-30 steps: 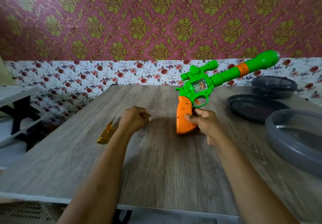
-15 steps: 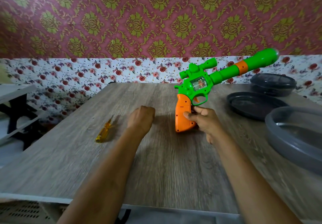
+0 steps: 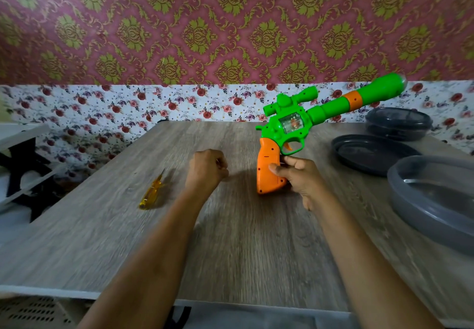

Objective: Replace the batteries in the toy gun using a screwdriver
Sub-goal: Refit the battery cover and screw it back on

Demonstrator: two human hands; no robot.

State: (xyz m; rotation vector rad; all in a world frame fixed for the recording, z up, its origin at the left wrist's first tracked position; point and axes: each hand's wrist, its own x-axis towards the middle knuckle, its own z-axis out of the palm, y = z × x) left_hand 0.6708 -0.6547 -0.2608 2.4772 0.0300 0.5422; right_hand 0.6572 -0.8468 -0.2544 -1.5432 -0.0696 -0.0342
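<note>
The toy gun (image 3: 289,126) has a green body with a scope, a long green barrel and an orange grip. It stands with its butt on the wooden table (image 3: 243,239), barrel pointing up to the right. My right hand (image 3: 298,177) holds the orange grip from the right side, thumb on its face. My left hand (image 3: 207,168) hovers over the table left of the gun, its fingers curled in a loose fist; whether anything small sits inside it is unclear. The yellow-handled screwdriver (image 3: 151,193) lies on the table, left of my left hand, untouched.
A dark round lid (image 3: 369,153) lies flat at the right. A dark lidded container (image 3: 398,123) stands behind it. A large grey translucent tub (image 3: 431,200) sits at the right edge. White shelving (image 3: 20,154) stands off the table's left side.
My left hand has moved right, away from the screwdriver and towards the gun. My right hand and the gun have stayed nearly still.
</note>
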